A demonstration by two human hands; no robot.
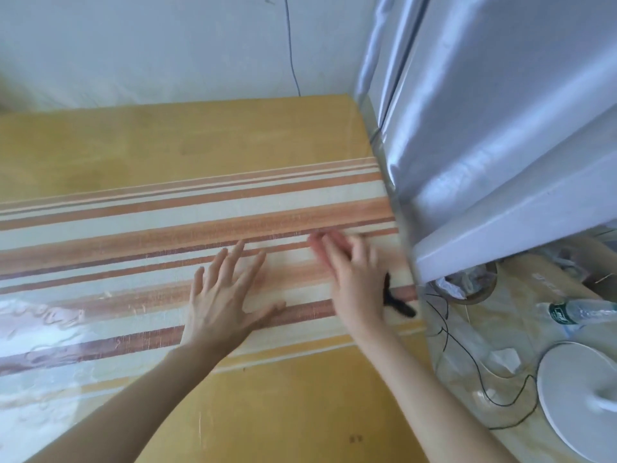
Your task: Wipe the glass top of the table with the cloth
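Glass-topped table, yellow with cream and reddish-brown stripes beneath, fills the view; no wiping cloth can be made out.

**Single head-worn view, looking forward and down**

Worn on the head, aimed forward and steeply down onto the table. Wide-angle, with the table's edges bowing and the wall behind the table curving near the frame's top. Close in: both forearms entering from the bottom edge, the left hand and right hand near mid-frame over the table's striped band. To the right of the table, a silver-covered appliance filling the upper right corner, and below it the floor with a white round base. Only one view, so no overlap with another.
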